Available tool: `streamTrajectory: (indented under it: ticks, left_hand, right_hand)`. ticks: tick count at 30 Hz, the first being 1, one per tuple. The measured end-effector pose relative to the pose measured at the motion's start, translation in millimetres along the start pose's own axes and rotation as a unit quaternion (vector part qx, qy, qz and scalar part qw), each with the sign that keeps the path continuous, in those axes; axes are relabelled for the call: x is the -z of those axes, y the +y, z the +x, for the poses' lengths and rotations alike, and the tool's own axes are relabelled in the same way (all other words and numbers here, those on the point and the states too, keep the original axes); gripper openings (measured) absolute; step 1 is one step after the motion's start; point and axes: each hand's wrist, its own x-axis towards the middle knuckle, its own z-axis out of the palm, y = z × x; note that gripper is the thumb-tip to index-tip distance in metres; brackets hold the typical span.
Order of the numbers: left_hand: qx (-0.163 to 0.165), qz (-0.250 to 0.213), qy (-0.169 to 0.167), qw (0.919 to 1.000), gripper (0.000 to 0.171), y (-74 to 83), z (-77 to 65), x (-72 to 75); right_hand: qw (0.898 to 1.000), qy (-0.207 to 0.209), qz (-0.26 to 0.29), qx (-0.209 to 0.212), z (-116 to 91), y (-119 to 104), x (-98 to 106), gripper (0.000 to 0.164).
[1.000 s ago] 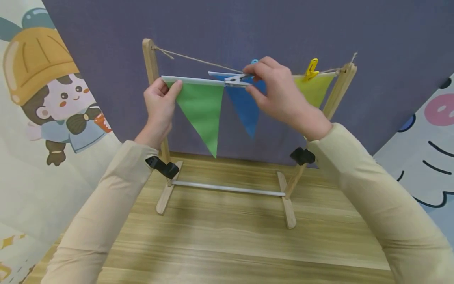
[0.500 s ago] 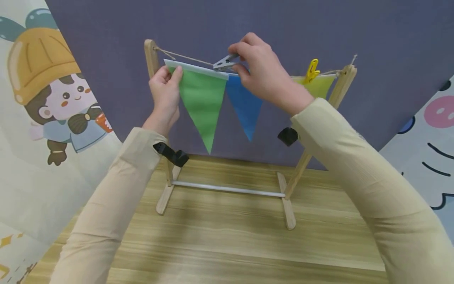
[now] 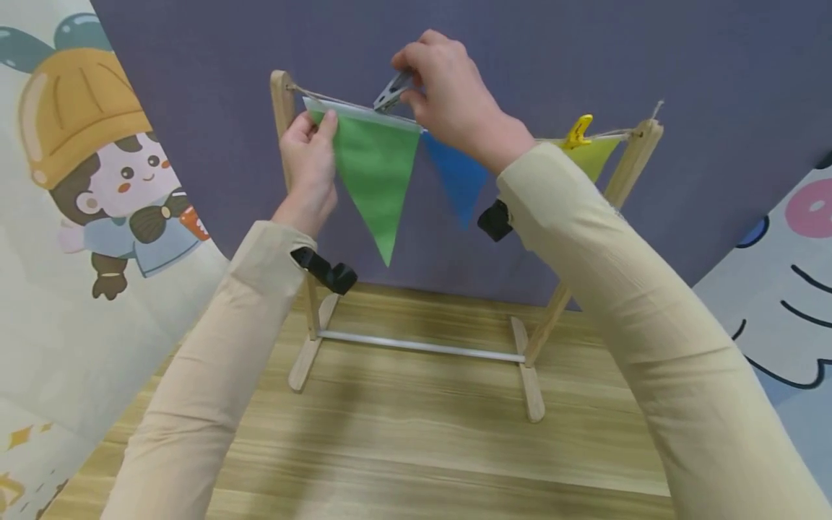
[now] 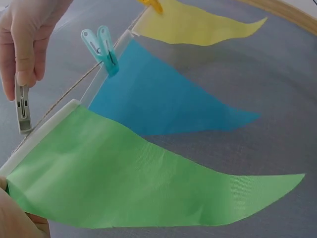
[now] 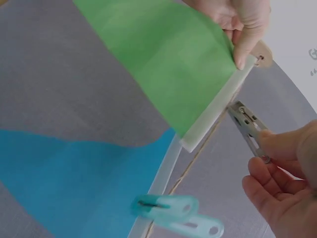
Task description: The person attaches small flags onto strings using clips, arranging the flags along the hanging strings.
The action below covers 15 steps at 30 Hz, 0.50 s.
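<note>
My left hand (image 3: 308, 155) pinches the upper left corner of a green pennant (image 3: 380, 159) between thumb and fingers. The pennant's white top edge lies along a twine line (image 5: 185, 171), and its point hangs down. From above, my right hand (image 3: 455, 94) pinches a grey clothespin (image 5: 247, 129) by its handle end, its tip right at the twine and the white edge. Beside the green one hangs a blue pennant (image 4: 158, 96), clipped by a teal clothespin (image 4: 101, 49). Farther right, a yellow clothespin (image 3: 578, 131) clips a yellow pennant (image 3: 594, 155); my right arm partly covers both neighbouring pennants in the head view.
The twine runs between a left wooden post (image 3: 283, 101) and a right wooden post (image 3: 633, 162). A white rod (image 3: 422, 347) joins their feet low over the wood-grain table (image 3: 390, 448). Behind stands a grey-purple backdrop (image 3: 214, 65), with cartoon-printed panels at both sides.
The green pennant has risen from below the twine up to it. My right hand has moved up and left with the grey clothespin, which now points down at the pennant's top edge.
</note>
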Motion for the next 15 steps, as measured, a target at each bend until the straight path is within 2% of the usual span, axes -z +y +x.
streamTrajectory:
  ticks: [4,9,15]
  left_hand:
    - [0.000,0.008,0.005,1.0000,0.008,0.8,0.9,-2.3]
    - [0.000,0.022,0.014,0.9997,0.009,0.2,0.5,-5.0]
    - [0.009,0.015,0.017,0.9997,0.011,-0.1,-0.9,-6.9]
  right_hand:
    - [1.000,0.000,-0.005,0.000,6,-2,1,0.029]
    - [1.000,-0.019,-0.015,-0.012,14,-5,1,0.029]
    - [0.998,-0.047,-0.017,-0.030,22,-7,2,0.030]
